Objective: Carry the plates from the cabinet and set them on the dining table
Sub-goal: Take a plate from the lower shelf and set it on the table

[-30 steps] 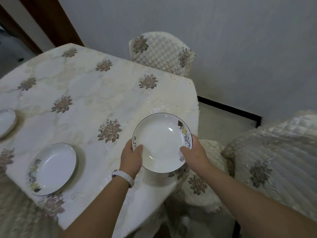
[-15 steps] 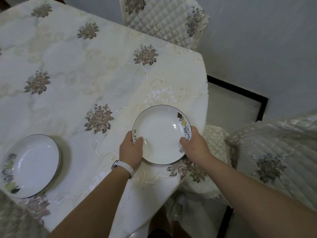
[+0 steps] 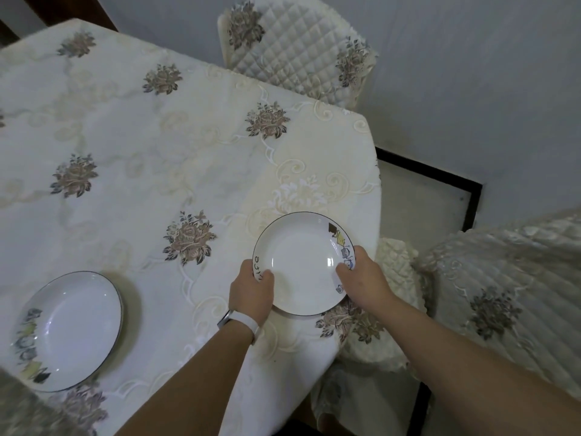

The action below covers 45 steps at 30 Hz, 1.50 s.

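Note:
A white deep plate (image 3: 303, 262) with a dark rim and small cartoon prints is held low over the near right corner of the dining table (image 3: 132, 146). My left hand (image 3: 251, 294), with a white wristband, grips its left rim. Its right rim is gripped by my right hand (image 3: 361, 281). Whether the plate touches the cloth I cannot tell. A second, similar plate (image 3: 67, 330) lies on the table at the near left.
The table wears a cream cloth with brown flower prints. A quilted covered chair (image 3: 298, 48) stands behind the table's far side, and another covered chair (image 3: 503, 294) stands at the right. A grey wall with a dark skirting runs behind.
The plate has sunk lower toward the table's near right corner, still in both hands. The view has tipped down and right, so a third plate at far left is out of frame.

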Each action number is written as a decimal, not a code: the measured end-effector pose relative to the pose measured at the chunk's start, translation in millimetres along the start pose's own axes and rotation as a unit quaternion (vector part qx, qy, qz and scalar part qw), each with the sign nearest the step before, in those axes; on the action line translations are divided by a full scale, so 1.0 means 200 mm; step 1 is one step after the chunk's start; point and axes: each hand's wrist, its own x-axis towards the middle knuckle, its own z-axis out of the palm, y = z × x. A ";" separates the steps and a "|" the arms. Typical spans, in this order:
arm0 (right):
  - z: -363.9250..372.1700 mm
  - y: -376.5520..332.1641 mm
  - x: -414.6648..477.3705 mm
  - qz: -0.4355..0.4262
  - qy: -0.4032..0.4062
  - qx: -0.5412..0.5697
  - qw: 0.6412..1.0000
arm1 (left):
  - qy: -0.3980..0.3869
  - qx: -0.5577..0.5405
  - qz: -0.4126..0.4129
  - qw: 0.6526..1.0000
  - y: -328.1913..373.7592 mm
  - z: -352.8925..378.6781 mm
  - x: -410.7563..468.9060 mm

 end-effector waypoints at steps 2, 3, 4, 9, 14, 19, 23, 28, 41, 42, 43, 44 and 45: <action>-0.01 -0.01 -0.02 0.004 -0.004 -0.007 1.000 | -0.014 0.013 0.001 1.000 0.00 -0.03 0.00; -0.03 -0.02 -0.03 0.005 -0.004 -0.012 1.000 | -0.017 0.016 0.000 1.000 0.00 -0.05 -0.01; -0.04 -0.02 -0.04 0.004 -0.001 -0.022 1.000 | -0.017 0.014 0.000 1.000 0.01 -0.07 -0.01; -0.15 -0.05 -0.13 -0.021 0.032 -0.052 0.998 | -0.006 0.027 0.050 0.998 0.02 -0.22 -0.02; -0.23 -0.17 -0.24 -0.168 0.072 -0.155 0.971 | 0.017 0.140 0.198 0.970 0.07 -0.39 -0.11; -0.25 -0.34 -0.36 -0.302 0.070 -0.248 0.918 | 0.067 0.290 0.269 0.916 0.10 -0.54 -0.27; -0.25 -0.45 -0.50 -0.373 0.067 -0.308 0.873 | 0.110 0.322 0.271 0.900 0.09 -0.62 -0.45; -0.24 -0.49 -0.66 -0.456 0.047 -0.334 0.824 | 0.161 0.329 0.234 0.901 0.04 -0.70 -0.76; 0.13 -0.49 -1.23 -0.597 -0.093 -0.370 0.706 | 0.284 0.312 0.062 0.905 -0.49 -0.85 -1.60; 0.18 -0.50 -1.28 -0.609 -0.103 -0.371 0.694 | 0.296 0.305 0.051 0.904 -0.53 -0.87 -1.66; 0.23 -0.51 -1.33 -0.620 -0.111 -0.370 0.683 | 0.307 0.296 0.042 0.903 -0.58 -0.89 -1.72; 0.28 -0.52 -1.39 -0.629 -0.118 -0.369 0.673 | 0.319 0.292 0.034 0.901 -0.62 -0.92 -1.78; 0.33 -0.53 -1.44 -0.637 -0.125 -0.367 0.666 | 0.328 0.292 0.021 0.898 -0.67 -0.94 -1.84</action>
